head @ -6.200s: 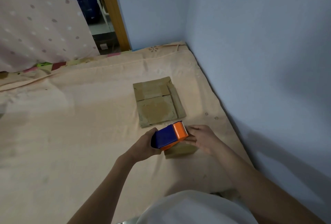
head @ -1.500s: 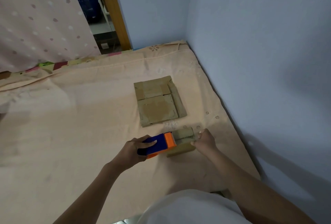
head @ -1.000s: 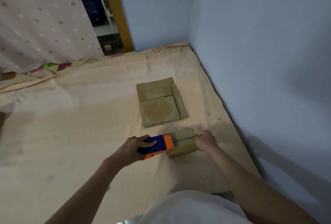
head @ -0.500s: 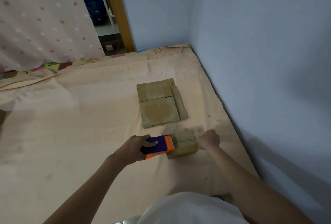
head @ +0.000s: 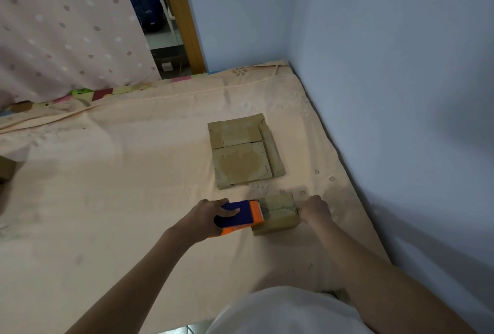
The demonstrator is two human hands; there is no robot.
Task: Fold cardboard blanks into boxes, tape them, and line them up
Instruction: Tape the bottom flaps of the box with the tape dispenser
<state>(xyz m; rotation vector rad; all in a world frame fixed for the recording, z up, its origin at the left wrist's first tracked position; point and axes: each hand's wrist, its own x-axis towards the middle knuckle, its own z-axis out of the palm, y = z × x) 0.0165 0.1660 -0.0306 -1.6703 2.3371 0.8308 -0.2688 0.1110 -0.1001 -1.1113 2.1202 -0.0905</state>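
A small folded cardboard box (head: pixel 278 213) sits on the peach bed sheet (head: pixel 120 200) just in front of me. My left hand (head: pixel 205 214) grips a blue and orange tape dispenser (head: pixel 239 216), whose orange end lies against the box's left edge and top. My right hand (head: pixel 315 209) is curled against the box's right side, holding it. A line of tape runs across the box's top. Behind the box lies a stack of flat cardboard blanks (head: pixel 243 150).
A blue wall (head: pixel 401 93) runs along the bed's right edge, close to the box. A dotted curtain (head: pixel 66 26) hangs at the back left beside a wooden door frame (head: pixel 181 15). Another brown cardboard piece (head: pixel 5 170) shows at the far left edge.
Six seconds ago the dispenser was held above the box between both hands. It now lies at the box's left edge, and my right hand has moved to the box's right side.
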